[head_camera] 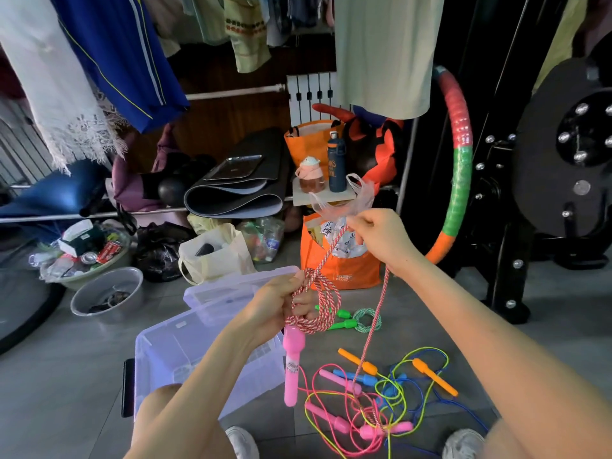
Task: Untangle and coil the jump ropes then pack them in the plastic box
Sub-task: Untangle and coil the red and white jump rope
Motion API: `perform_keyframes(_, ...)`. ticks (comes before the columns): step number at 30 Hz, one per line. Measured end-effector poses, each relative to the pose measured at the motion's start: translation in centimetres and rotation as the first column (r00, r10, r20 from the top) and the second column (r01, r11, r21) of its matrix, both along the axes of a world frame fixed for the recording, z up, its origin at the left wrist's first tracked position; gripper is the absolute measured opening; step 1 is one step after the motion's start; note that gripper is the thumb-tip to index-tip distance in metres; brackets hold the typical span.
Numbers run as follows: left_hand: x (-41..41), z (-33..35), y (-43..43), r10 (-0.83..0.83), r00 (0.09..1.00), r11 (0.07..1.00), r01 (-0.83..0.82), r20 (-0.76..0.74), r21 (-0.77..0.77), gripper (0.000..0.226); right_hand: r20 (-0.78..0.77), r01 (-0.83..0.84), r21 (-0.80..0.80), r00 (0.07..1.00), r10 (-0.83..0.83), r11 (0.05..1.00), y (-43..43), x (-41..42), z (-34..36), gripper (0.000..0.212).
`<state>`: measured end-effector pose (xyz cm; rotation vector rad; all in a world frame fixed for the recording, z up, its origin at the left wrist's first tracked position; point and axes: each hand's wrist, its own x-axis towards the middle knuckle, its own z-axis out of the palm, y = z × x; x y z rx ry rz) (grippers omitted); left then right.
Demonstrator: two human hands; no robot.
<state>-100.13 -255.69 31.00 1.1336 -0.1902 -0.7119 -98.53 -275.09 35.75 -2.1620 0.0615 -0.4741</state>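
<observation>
My left hand (281,301) grips a bundle of red-and-white rope coils (326,309), and a pink handle (293,366) hangs below it. My right hand (381,238) pinches the same rope higher up; one strand runs taut to the coils, another drops to the floor. A tangle of pink, yellow-green and blue ropes (387,402) with pink, orange and blue handles lies on the tiles. A coiled green rope (357,321) lies behind it. The clear plastic box (185,356) stands open on the left, its lid (228,289) beside it.
An orange bag (341,270) stands behind my hands. A hoop (460,167) leans on black gym equipment (563,154) at the right. Basins (106,293), bags and a low rack with rolled mats (238,190) crowd the left and back. My shoes (463,442) show at the bottom.
</observation>
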Motion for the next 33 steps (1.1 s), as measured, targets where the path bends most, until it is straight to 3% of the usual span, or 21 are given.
perform_keyframes(2,-0.2,0.0,-0.2,0.014,1.000,1.000,-0.014,0.003,-0.003,0.022,-0.079,-0.042,0.003,0.996,0.042,0.999,0.0,-0.7,-0.4,0.035)
perform_keyframes(4,-0.4,0.0,-0.3,0.043,0.999,0.999,-0.043,-0.001,-0.027,0.023,-0.274,-0.190,0.159,0.934,0.228,0.969,0.6,-2.0,-1.4,0.023)
perform_keyframes(6,-0.4,-0.1,-0.4,0.079,0.996,0.995,-0.081,-0.032,-0.066,0.025,-0.363,-0.263,0.345,0.848,0.387,0.901,1.3,-3.1,-3.1,0.039)
perform_keyframes(9,-0.4,-0.1,-0.4,0.116,0.991,0.988,-0.121,-0.062,-0.093,0.029,-0.387,-0.183,0.434,0.846,0.366,0.882,2.1,-3.9,-5.0,0.054)
perform_keyframes(16,-1.2,-0.3,-1.0,0.095,0.993,0.991,-0.102,-0.075,-0.089,0.028,-0.409,-0.071,0.443,0.871,0.272,0.894,3.9,-4.8,-6.2,0.047)
perform_keyframes(18,-1.3,-0.4,-0.9,0.078,0.994,0.996,-0.082,-0.075,-0.045,0.027,-0.417,-0.068,0.276,0.890,0.184,0.959,3.3,-5.1,-6.3,0.046)
perform_keyframes(19,-1.3,-0.5,-0.7,0.066,0.996,0.998,-0.066,-0.067,-0.007,0.027,-0.427,-0.086,0.094,0.897,0.118,0.992,2.7,-5.3,-6.2,0.049)
perform_keyframes(21,-1.3,-0.6,-0.3,0.037,0.998,0.997,-0.033,-0.048,0.075,0.028,-0.418,-0.136,-0.218,0.908,0.034,0.966,1.5,-5.8,-5.7,0.056)
perform_keyframes(25,-1.2,0.1,-0.2,-0.017,0.997,0.991,0.027,-0.075,0.129,0.027,-0.356,-0.175,-0.414,0.934,0.019,0.893,0.5,-6.6,-5.5,0.057)
perform_keyframes(26,-1.1,0.3,-0.2,-0.029,0.995,0.991,0.041,-0.091,0.131,0.027,-0.351,-0.183,-0.366,0.935,0.047,0.912,0.5,-6.8,-5.7,0.056)
perform_keyframes(27,-1.1,0.5,-0.2,-0.042,0.993,0.990,0.056,-0.107,0.126,0.025,-0.357,-0.192,-0.219,0.928,0.105,0.957,0.6,-6.9,-5.9,0.053)
perform_keyframes(28,-1.1,0.6,-0.2,-0.052,0.991,0.990,0.067,-0.122,0.121,0.021,-0.362,-0.191,0.032,0.913,0.189,0.981,0.6,-6.9,-6.1,0.050)
perform_keyframes(30,-1.2,0.9,-0.3,-0.074,0.987,0.992,0.088,-0.145,0.091,0.015,-0.392,-0.134,0.519,0.840,0.374,0.844,0.7,-6.9,-6.2,0.050)
perform_keyframes(33,-1.3,1.3,-0.6,-0.095,0.987,0.994,0.100,-0.133,0.033,0.025,-0.358,-0.055,0.791,0.766,0.534,0.609,0.8,-6.7,-6.9,0.054)
